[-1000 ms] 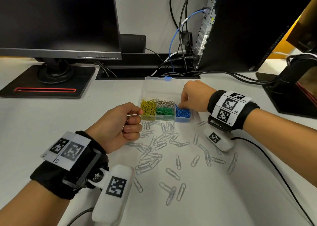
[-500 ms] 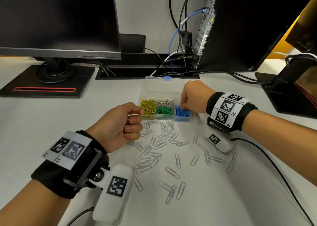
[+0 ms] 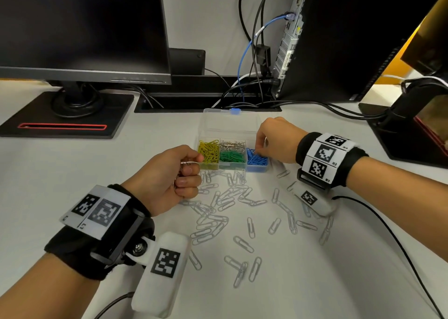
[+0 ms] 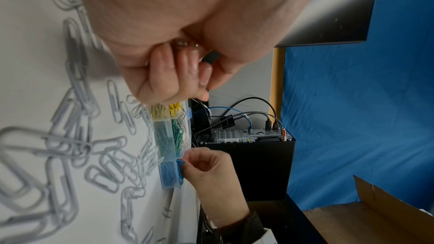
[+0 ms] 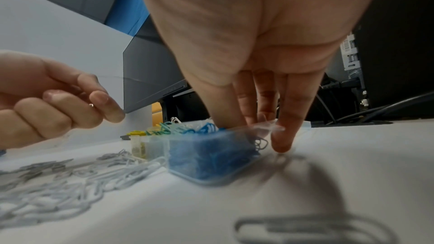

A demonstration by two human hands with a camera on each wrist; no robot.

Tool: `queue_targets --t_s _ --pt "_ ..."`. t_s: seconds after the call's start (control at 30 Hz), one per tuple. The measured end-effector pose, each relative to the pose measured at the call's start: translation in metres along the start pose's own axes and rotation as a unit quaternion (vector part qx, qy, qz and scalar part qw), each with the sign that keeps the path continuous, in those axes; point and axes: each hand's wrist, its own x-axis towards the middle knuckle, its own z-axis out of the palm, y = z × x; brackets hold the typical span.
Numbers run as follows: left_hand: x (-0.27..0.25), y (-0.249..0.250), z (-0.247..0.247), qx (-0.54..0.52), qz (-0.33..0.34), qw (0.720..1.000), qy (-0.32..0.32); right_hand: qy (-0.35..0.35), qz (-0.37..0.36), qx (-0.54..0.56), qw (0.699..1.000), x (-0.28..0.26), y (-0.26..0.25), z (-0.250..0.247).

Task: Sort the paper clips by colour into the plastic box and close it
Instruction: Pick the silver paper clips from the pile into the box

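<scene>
A clear plastic box [image 3: 232,168] stands open on the white table, its lid [image 3: 229,124] lying back. Its compartments hold yellow clips [image 3: 208,150], silver clips [image 3: 232,144], green clips [image 3: 231,156] and blue clips [image 3: 257,160]. Many loose silver clips [image 3: 225,198] lie in front of the box. My left hand [image 3: 191,170] is curled in a fist beside the yellow compartment and holds silver clips [image 3: 188,163]. My right hand [image 3: 260,149] reaches into the blue compartment, thumb and forefinger pinching a blue clip [image 4: 180,162] at the rim. One of its fingertips [image 5: 280,146] touches the table outside the box.
A monitor on a black stand [image 3: 65,115] fills the back left. A computer tower [image 3: 339,39] with cables [image 3: 252,59] stands back right, behind a cable slot [image 3: 206,103]. Another black stand [image 3: 409,124] is at the right edge. A wrist cable [image 3: 388,233] runs over the table.
My right hand has shifted slightly left and down onto the blue compartment. The left fist has stayed almost where it was.
</scene>
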Motion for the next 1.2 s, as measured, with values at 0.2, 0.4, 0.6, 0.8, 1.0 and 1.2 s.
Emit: queue_targets --t_s 0.2,0.4,0.6,0.8,1.0,1.2 --pt "-0.001 0.0 0.001 0.002 0.001 1.0 -0.004 -0.019 -0.004 -0.015 1.0 0.0 -0.005 -0.005" --pt "-0.001 0.0 0.0 0.002 0.001 1.0 -0.005 -0.042 -0.006 -0.037 0.998 -0.001 -0.007 -0.009" --pt "-0.001 0.0 0.001 0.004 0.003 1.0 -0.005 -0.046 -0.019 -0.054 0.997 -0.003 -0.007 -0.011" --pt "0.001 -0.001 0.0 0.002 -0.001 1.0 -0.007 -0.009 -0.043 -0.025 0.999 -0.001 0.004 -0.004" --pt "0.002 -0.002 -0.001 0.001 -0.001 1.0 -0.008 0.001 -0.066 0.02 0.998 0.001 0.011 -0.012" --pt "0.002 -0.002 -0.001 -0.001 -0.003 1.0 -0.008 -0.03 -0.067 0.006 0.997 0.0 0.01 -0.021"
